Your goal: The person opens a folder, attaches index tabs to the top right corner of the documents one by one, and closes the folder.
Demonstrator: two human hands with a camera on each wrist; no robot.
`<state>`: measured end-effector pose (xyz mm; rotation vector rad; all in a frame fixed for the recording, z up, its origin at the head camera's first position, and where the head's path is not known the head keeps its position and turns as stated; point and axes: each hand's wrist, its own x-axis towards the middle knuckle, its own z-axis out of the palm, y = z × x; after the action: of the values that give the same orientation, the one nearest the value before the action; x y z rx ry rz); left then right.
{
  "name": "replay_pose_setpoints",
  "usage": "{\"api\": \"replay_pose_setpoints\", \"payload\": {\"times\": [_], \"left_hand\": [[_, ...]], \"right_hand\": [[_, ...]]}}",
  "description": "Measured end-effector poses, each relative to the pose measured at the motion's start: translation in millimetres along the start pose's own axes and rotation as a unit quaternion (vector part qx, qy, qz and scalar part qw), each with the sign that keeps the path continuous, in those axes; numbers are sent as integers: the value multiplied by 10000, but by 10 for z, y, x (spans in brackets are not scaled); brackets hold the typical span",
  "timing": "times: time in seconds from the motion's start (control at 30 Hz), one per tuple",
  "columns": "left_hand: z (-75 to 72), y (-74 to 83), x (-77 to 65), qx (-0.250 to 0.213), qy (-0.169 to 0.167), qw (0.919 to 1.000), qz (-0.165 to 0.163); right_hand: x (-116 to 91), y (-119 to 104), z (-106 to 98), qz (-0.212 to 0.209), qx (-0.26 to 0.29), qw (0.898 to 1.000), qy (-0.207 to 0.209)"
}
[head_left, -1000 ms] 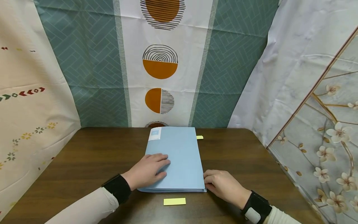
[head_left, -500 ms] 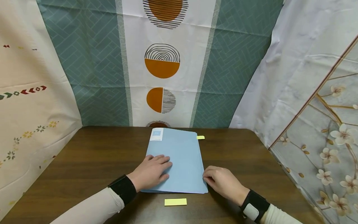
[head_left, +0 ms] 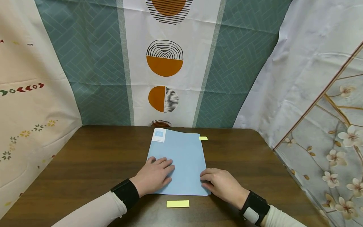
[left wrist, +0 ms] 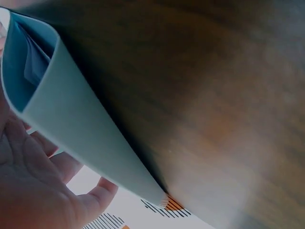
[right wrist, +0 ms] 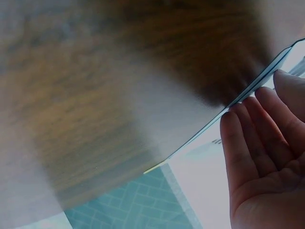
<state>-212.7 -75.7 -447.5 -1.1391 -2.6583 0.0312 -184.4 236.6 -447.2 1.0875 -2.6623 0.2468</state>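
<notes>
A light blue folder point(head_left: 184, 157) with a white label point(head_left: 159, 135) at its upper left lies closed in the middle of the table. My left hand point(head_left: 154, 175) rests on the left part of its cover, fingers spread. In the left wrist view the folder's rounded spine point(left wrist: 90, 119) faces the camera, and a sheet shows inside its open end. My right hand point(head_left: 222, 183) touches the lower right edge of the cover. From the right wrist view, its extended fingers point(right wrist: 238, 148) lie with their tips along the folder's thin edge point(right wrist: 200, 132).
A yellow sticky strip point(head_left: 177, 204) lies on the brown wooden table point(head_left: 113, 148) just in front of the folder. Another yellow strip point(head_left: 203, 138) sticks out at the folder's upper right edge. Patterned cloths point(head_left: 96, 63) hang behind and at both sides.
The folder's top cover has dropped at its upper right corner and lies lower. My right hand has shifted left, from beside the edge onto it. My left hand stays on the cover.
</notes>
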Motion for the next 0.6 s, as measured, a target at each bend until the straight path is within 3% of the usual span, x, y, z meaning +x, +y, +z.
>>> {"api": "replay_pose_setpoints", "payload": {"times": [0.3,0.6], "left_hand": [[-84,69,-9,-1,-250,9997,-62],[-110,205,-16,43,-522,9981,-310]], "right_hand": [[3,8,-1,-31,-2,10000,24],[-49,17,-41,157,179,9995,-225]]}}
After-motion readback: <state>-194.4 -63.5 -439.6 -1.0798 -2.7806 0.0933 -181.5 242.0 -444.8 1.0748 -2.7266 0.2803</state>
